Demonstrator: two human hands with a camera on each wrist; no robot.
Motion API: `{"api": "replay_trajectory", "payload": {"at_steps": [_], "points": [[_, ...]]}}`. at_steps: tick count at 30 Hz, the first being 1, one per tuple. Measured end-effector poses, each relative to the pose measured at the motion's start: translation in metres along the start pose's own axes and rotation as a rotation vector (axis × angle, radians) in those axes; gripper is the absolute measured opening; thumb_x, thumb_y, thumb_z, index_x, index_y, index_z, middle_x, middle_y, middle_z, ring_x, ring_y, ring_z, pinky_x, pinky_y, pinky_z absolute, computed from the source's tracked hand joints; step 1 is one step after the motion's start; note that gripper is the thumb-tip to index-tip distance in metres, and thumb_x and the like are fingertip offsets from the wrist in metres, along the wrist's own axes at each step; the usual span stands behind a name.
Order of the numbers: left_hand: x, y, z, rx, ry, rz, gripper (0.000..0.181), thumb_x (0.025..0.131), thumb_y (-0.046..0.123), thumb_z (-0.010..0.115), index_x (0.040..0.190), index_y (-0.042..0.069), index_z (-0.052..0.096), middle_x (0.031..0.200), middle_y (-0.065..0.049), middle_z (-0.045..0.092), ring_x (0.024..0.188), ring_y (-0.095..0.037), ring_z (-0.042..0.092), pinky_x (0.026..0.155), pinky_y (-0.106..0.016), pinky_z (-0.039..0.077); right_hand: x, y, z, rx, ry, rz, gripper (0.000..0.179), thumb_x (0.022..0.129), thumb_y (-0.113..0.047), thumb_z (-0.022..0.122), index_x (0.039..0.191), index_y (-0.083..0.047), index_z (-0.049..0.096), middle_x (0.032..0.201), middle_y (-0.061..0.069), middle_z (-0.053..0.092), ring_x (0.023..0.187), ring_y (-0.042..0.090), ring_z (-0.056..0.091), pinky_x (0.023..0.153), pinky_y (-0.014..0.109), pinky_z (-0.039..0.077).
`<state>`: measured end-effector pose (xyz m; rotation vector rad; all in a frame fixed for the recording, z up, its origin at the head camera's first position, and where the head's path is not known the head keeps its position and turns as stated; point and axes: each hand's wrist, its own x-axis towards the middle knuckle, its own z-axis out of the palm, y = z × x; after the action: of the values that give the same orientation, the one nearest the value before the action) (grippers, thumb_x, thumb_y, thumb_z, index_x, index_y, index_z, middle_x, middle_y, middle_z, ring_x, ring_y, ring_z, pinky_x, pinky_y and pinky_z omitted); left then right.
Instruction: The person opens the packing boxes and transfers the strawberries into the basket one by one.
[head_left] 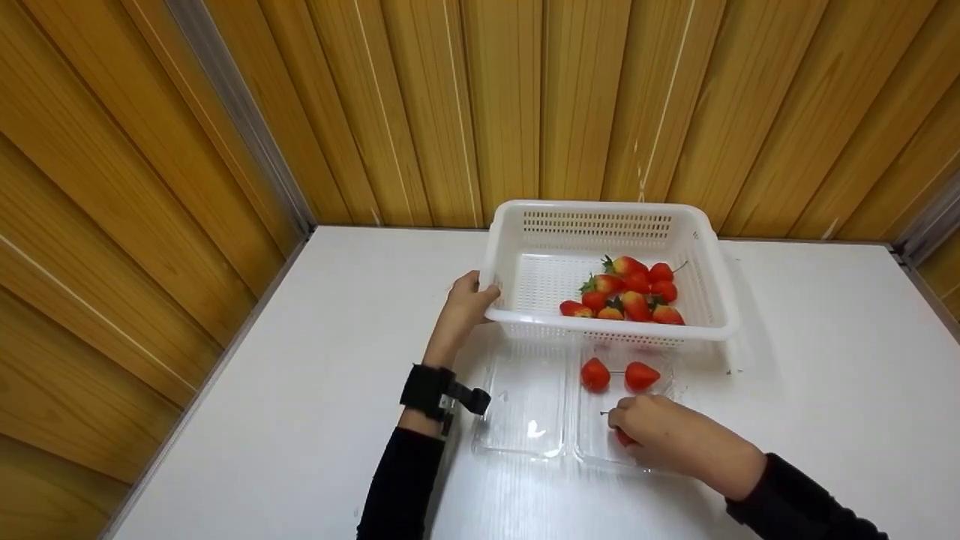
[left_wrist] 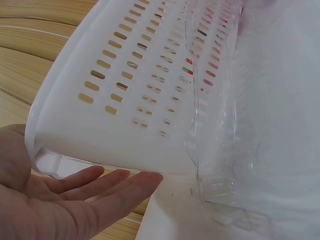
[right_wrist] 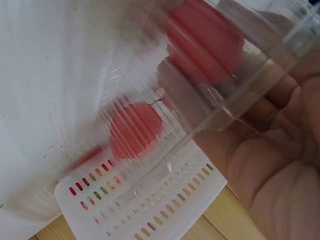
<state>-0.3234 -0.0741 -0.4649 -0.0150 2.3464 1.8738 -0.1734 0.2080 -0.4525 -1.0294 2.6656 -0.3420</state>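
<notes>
With the thumb over the rim and the fingers below it, my left hand (head_left: pixel 469 304) grips the left end of a white perforated plastic basket (head_left: pixel 607 324). Strawberries (head_left: pixel 634 306), some with green leaves, are heaped on its right side. In front lies an open clear plastic clamshell box (head_left: pixel 525 405) with two halves. My right hand (head_left: pixel 664 431) is at its right half, its fingers pinching a red strawberry (right_wrist: pixel 205 42) with a thin stem, partly hidden by the hand. Beyond it in that half sit two more red strawberries, one round (head_left: pixel 595 374) and one pointed (head_left: pixel 642 376).
A white table (head_left: pixel 322 390) carries everything. Yellow wood-plank walls (head_left: pixel 495 97) rise behind and at the left, with the basket close to the back one. The basket's front side overhangs the box's back edge in the head view.
</notes>
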Motion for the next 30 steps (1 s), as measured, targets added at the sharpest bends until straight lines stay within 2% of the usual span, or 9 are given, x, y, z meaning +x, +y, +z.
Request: {"api": "replay_trajectory", "payload": {"at_steps": [3, 12, 18, 25, 28, 30], "points": [[0.0, 0.0, 0.0, 0.004, 0.005, -0.006, 0.046, 0.098, 0.015, 0.055, 0.139, -0.007, 0.05, 0.132, -0.024, 0.059, 0.114, -0.035, 0.064, 0.084, -0.039, 0.06, 0.002, -0.002, -0.002, 0.021, -0.019, 0.018, 0.016, 0.082, -0.003, 0.081, 0.083, -0.009, 0.066, 0.067, -0.004, 0.048, 0.059, 0.011, 0.042, 0.055, 0.022, 0.042], [0.001, 0.001, 0.001, -0.009, 0.003, -0.01, 0.047, 0.098, 0.015, 0.055, 0.139, -0.008, 0.049, 0.131, -0.025, 0.059, 0.115, -0.037, 0.064, 0.084, -0.039, 0.06, 0.004, -0.004, -0.005, 0.063, -0.011, -0.022, 0.02, 0.083, 0.0, 0.079, 0.078, -0.011, 0.063, 0.059, -0.009, 0.033, 0.055, 0.006, 0.033, 0.05, 0.02, 0.032], [0.0, 0.0, 0.001, -0.023, -0.001, 0.003, 0.046, 0.098, 0.014, 0.055, 0.137, -0.009, 0.05, 0.129, -0.025, 0.06, 0.115, -0.039, 0.064, 0.083, -0.039, 0.061, 0.005, -0.004, -0.01, 0.048, 0.002, -0.032, 0.019, 0.081, -0.001, 0.082, 0.081, -0.01, 0.065, 0.06, -0.009, 0.038, 0.056, 0.006, 0.038, 0.051, 0.019, 0.037], [-0.002, -0.001, 0.001, -0.003, -0.005, 0.013, 0.044, 0.098, 0.015, 0.055, 0.136, -0.006, 0.052, 0.129, -0.023, 0.061, 0.115, -0.037, 0.064, 0.081, -0.037, 0.06, 0.006, -0.006, -0.018, 0.053, 0.054, -0.041, 0.02, 0.08, -0.001, 0.083, 0.082, -0.009, 0.065, 0.063, -0.008, 0.044, 0.059, 0.007, 0.042, 0.054, 0.02, 0.04], [-0.001, -0.001, 0.001, -0.007, -0.002, 0.011, 0.045, 0.097, 0.015, 0.055, 0.136, -0.007, 0.052, 0.129, -0.024, 0.06, 0.115, -0.037, 0.063, 0.082, -0.038, 0.06, 0.006, -0.007, -0.023, 0.05, 0.067, -0.041, 0.016, 0.081, -0.003, 0.083, 0.089, -0.007, 0.069, 0.066, -0.008, 0.052, 0.062, 0.008, 0.044, 0.056, 0.021, 0.044], [-0.001, 0.0, 0.001, -0.01, 0.002, 0.01, 0.045, 0.097, 0.014, 0.055, 0.137, -0.007, 0.051, 0.13, -0.024, 0.06, 0.116, -0.038, 0.063, 0.083, -0.038, 0.06, 0.007, -0.007, -0.027, 0.043, 0.083, -0.039, 0.021, 0.081, -0.004, 0.083, 0.099, -0.004, 0.073, 0.069, -0.008, 0.057, 0.065, 0.009, 0.046, 0.058, 0.022, 0.046]]}}
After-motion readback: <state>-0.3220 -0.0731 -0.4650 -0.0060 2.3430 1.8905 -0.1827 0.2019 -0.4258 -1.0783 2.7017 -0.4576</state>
